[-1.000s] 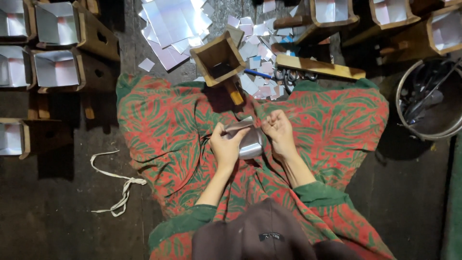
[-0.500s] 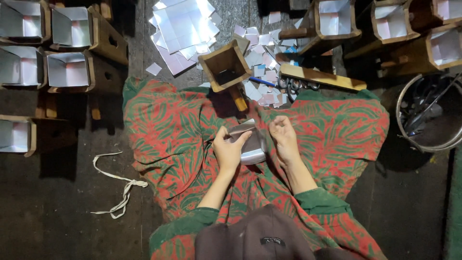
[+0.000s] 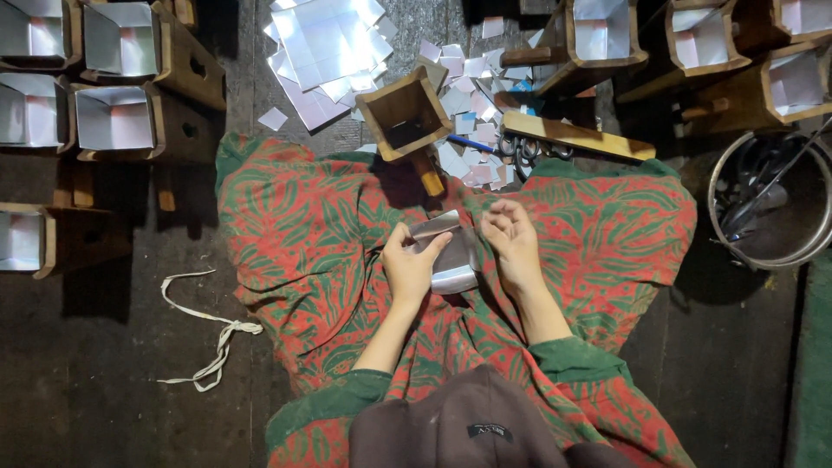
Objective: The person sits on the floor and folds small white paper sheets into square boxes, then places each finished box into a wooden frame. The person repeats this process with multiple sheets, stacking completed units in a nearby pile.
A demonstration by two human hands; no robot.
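Silvery sheet (image 3: 444, 253) between both hands.

Both bare forearms reach up from the lower middle of the frame, converging at its centre. The left hand (image 3: 412, 264) curls with fingers bent inward, gripping. The right hand (image 3: 513, 238) sits just beside it, fingers loosely curled, palm down.

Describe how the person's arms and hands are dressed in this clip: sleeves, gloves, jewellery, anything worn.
Both hands are bare, with no gloves: left hand, right hand. No rings or wristbands can be made out. The forearms are uncovered up to the elbows, where green sleeves begin, bunched. Below them spreads a red cloth with green leaf patterns.
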